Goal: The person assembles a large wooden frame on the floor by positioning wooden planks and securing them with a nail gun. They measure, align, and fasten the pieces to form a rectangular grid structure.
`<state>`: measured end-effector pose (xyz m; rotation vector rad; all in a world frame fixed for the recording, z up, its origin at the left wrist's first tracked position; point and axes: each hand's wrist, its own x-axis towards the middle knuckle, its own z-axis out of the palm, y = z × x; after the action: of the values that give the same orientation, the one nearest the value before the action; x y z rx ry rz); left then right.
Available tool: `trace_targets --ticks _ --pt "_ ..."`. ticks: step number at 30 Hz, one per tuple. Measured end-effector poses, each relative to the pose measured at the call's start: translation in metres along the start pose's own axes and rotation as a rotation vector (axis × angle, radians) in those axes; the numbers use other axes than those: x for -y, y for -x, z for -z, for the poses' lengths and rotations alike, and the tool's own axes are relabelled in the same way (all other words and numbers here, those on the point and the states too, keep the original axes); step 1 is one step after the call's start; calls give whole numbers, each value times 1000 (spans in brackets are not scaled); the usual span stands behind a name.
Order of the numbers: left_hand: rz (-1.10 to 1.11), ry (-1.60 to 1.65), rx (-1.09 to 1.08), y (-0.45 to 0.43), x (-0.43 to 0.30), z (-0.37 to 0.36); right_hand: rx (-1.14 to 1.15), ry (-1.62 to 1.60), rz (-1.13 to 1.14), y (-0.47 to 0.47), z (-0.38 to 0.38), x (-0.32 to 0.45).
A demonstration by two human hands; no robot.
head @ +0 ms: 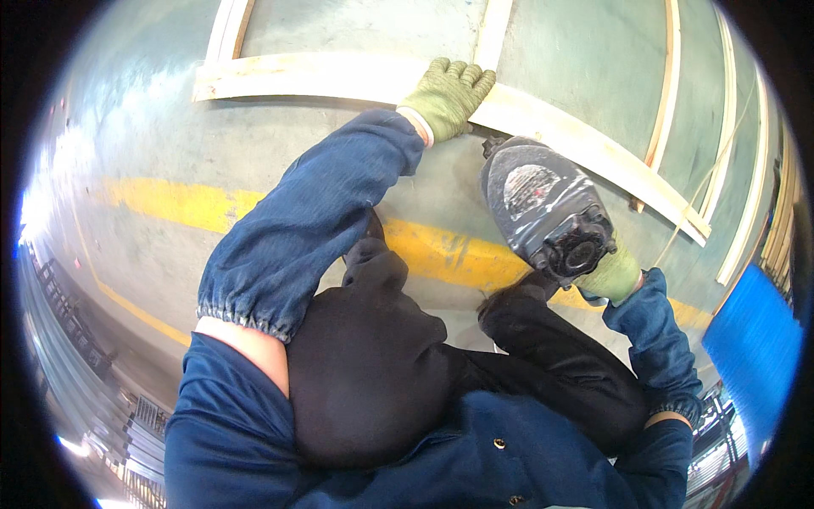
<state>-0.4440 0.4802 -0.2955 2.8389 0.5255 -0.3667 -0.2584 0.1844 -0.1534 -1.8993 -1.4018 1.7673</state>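
Note:
A long pale wooden board (305, 75) lies on the floor across the top of the view, over the ends of narrower wooden battens (493, 32). My left hand (447, 95), in a green knitted glove, lies on the board where one batten meets it, its fingers over the wood. In my gloved right hand (613, 273) is a dark power tool, which looks like a pneumatic nailer (547, 203). Its body hides most of that hand, and its front end is close to the board's near edge, just right of my left hand. Whether the tool touches the board I cannot tell.
A yellow painted stripe (445, 251) crosses the floor under my bent knees. More battens (664, 89) lie at the upper right, with a thin hose or cord (696, 191) over them. A blue sheet (753, 343) is at the right edge, and stacked metal lengths (76, 375) stand at the lower left.

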Motion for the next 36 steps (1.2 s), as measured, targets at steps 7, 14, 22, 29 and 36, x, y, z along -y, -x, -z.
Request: trace_targets --ticks 7,14,22,29,36 --pt "14 -79 -85 26 46 4 -104 539 146 4 20 -5" --pt "-21 74 -8 23 53 12 -116 601 195 -26 38 5" --pt "-26 19 -40 31 84 16 32 478 98 -35 56 -6" --pt "-28 149 110 27 90 26 186 529 -21 -37 63 8" --pt "-22 155 114 25 89 24 175 31 -341 -35 66 21"
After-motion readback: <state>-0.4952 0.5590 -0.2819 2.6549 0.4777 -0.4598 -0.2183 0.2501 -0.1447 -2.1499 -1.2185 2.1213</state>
